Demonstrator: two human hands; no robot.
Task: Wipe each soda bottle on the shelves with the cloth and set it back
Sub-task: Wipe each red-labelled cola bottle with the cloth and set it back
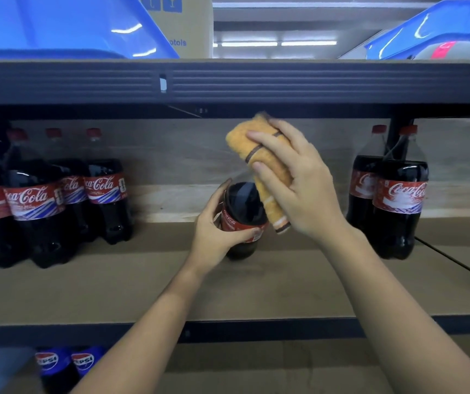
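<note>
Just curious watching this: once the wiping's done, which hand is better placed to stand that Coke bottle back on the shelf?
The left hand. It already grips the bottle around its label, while the right hand is wrapped round the cloth.

A dark cola bottle [242, 217] with a red label stands on the middle shelf [142, 285], its top wrapped in a folded orange cloth [259, 163] with brown and white stripes. Four matching red-capped bottles [43, 206] stand grouped at the shelf's left, two more [392, 200] at the right. Two blue-labelled bottles [66, 362] sit on the shelf below.
</note>
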